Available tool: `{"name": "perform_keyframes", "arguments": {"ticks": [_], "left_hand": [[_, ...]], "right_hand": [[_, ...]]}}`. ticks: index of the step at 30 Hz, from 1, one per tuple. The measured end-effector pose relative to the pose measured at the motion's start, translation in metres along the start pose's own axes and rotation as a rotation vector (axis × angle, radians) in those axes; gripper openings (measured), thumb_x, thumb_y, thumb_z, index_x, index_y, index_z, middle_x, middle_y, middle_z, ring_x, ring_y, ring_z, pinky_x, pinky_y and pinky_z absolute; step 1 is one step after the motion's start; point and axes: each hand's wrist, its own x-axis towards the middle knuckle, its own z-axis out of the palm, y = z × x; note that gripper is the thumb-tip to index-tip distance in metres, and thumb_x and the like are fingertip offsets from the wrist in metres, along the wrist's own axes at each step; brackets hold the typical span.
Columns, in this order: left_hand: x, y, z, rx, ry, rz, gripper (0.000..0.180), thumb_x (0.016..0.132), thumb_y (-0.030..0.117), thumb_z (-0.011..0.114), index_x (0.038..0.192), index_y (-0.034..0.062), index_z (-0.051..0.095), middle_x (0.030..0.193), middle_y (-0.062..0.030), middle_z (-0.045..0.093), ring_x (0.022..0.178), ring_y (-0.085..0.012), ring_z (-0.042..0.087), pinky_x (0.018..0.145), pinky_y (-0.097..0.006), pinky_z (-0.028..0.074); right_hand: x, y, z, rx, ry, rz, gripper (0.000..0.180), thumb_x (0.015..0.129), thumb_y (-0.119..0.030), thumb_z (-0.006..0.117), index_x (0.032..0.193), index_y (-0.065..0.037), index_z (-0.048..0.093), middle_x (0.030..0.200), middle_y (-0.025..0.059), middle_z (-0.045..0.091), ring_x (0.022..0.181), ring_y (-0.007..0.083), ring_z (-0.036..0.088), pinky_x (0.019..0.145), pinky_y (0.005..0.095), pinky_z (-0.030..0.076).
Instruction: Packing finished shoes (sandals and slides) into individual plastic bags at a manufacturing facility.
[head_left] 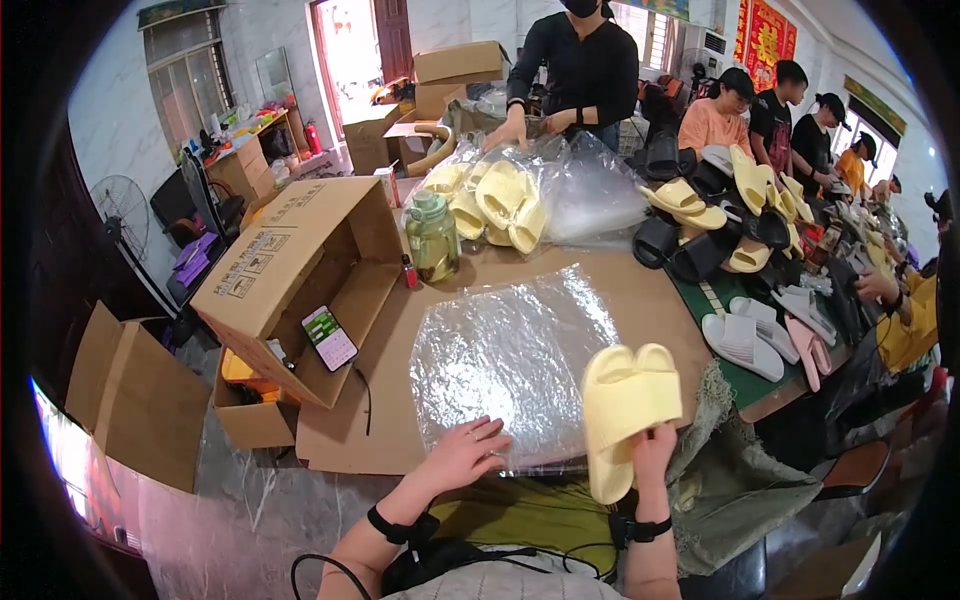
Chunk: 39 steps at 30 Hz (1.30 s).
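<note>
My right hand (652,446) grips a pair of pale yellow slide sandals (622,405), held upright with the soles together, at the near right edge of the table. My left hand (466,452) rests flat with fingers spread on the near edge of a stack of clear plastic bags (508,350) lying on the brown cardboard-covered table (650,300). The sandals hover just right of the bags.
An open cardboard box (300,270) lies on its side at left, with a phone (329,337) on its flap. A green bottle (432,236) and bagged yellow sandals (500,200) sit behind. Black, yellow, white and pink sandals pile at right. Several people work around the table.
</note>
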Motion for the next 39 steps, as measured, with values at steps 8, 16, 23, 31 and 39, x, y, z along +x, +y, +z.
{"name": "perform_keyframes", "arguments": {"ticks": [8,16,23,31,39], "left_hand": [[0.05,0.006,0.009,-0.271,-0.018,-0.143,0.04,0.1,0.024,0.051,0.136,0.0086,0.058,0.143,-0.0191,0.053,0.134,-0.038,0.046,0.111,-0.045,0.038],[0.075,0.016,0.03,-0.193,-0.02,-0.049,0.062,0.094,0.047,0.062,0.142,0.0102,0.052,0.15,-0.0215,0.044,0.141,-0.042,0.036,0.116,-0.048,0.031],[0.067,0.01,0.04,-0.054,-0.062,0.066,0.071,0.086,0.046,0.07,0.145,0.014,0.048,0.156,-0.0211,0.035,0.145,-0.0435,0.029,0.119,-0.051,0.026],[0.068,0.003,0.041,-0.227,-0.018,0.005,0.045,0.095,0.032,0.062,0.136,0.0131,0.058,0.15,-0.0201,0.044,0.142,-0.0432,0.034,0.118,-0.048,0.029],[0.068,-0.001,0.044,-0.232,-0.005,-0.026,0.04,0.098,0.028,0.059,0.134,0.0114,0.06,0.151,-0.0151,0.045,0.143,-0.0384,0.035,0.117,-0.047,0.031]], "right_hand": [[-0.032,0.029,-0.063,0.508,0.281,0.121,0.041,0.097,-0.015,0.064,0.132,0.004,0.053,0.123,0.01,0.064,0.11,0.0186,0.063,0.094,0.0331,0.05],[-0.05,-0.012,-0.081,0.075,0.205,0.065,0.026,0.092,-0.003,0.063,0.117,0.003,0.065,0.121,0.0124,0.064,0.111,0.0255,0.061,0.093,0.0347,0.046],[-0.047,-0.022,-0.064,0.182,0.188,0.069,0.027,0.087,-0.001,0.066,0.113,0.002,0.068,0.118,0.0147,0.066,0.112,0.0292,0.061,0.095,0.0361,0.046],[-0.044,-0.046,-0.06,0.084,0.131,0.016,0.03,0.086,-0.003,0.068,0.116,0.0,0.068,0.12,0.0167,0.065,0.111,0.0317,0.062,0.092,0.0374,0.048],[-0.048,-0.042,-0.064,0.085,0.118,0.009,0.037,0.085,-0.003,0.071,0.121,-0.002,0.067,0.129,0.0168,0.061,0.117,0.0322,0.06,0.095,0.0376,0.047]]}}
